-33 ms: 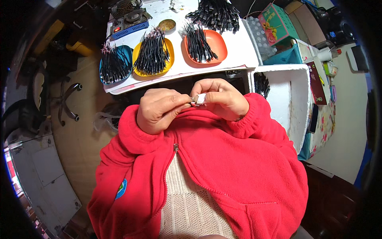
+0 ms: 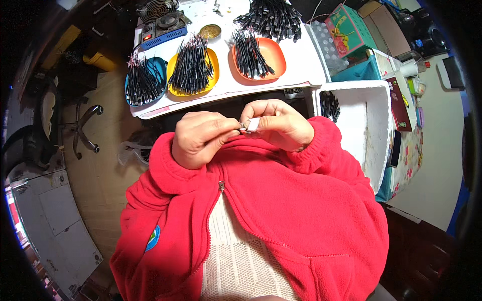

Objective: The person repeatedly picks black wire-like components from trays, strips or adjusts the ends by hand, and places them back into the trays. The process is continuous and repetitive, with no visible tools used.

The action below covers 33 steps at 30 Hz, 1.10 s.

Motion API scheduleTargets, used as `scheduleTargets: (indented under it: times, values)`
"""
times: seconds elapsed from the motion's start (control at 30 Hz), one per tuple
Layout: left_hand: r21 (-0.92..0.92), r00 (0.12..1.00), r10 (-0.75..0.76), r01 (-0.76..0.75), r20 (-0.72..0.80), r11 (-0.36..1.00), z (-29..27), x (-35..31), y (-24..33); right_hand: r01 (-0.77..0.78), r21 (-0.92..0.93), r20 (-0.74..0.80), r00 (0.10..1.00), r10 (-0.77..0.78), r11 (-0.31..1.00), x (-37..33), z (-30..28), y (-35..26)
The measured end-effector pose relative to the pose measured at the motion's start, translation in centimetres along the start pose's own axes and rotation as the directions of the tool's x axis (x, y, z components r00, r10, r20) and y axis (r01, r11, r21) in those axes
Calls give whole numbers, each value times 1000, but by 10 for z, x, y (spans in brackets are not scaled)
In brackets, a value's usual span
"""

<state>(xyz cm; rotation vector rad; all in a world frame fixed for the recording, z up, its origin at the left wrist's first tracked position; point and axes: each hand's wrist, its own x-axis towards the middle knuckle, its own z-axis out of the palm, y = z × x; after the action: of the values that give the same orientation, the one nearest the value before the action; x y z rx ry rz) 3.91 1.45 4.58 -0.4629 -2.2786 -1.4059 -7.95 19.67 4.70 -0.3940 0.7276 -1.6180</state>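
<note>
Close in front of the red jacket, my two hands meet fingertip to fingertip. My left hand is closed in a pinch on a small dark piece with a metal end. Thumb and bent fingers of my right hand close around the other side of it. At those right fingertips shows a small white patch; whether it is a finger wrap or a held piece I cannot tell. A speck of red shows just under the fingertips. The fingers hide most of what lies between them.
Bundles of short black cables lie in a blue tray, a yellow tray and an orange tray on the white table. More black cables are heaped behind. A white foam box stands at right; a blue device sits back left.
</note>
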Motion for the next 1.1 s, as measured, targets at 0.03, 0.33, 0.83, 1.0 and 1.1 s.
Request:
scheduleTargets:
  times: [0.03,0.33,0.83,1.0,1.1]
  values:
    - [-62,996,-86,86,9,994,-1,-2,2,27,-142,-40,999,-33,989,-1,0,0]
    - [-695,888,-456,366,61,619,5,-13,-7,377,-914,389,704,-595,-152,-3,20,-10]
    - [-876,873,-481,289,75,387,14,-15,-5,306,-536,13,935,-355,787,-1,9,-6]
    - [-965,879,-428,255,209,53,22,-14,-8,573,-811,404,692,-598,116,6,11,-12]
    - [-960,888,-370,278,272,-37,24,-12,-8,575,-818,436,659,-613,36,5,14,-13]
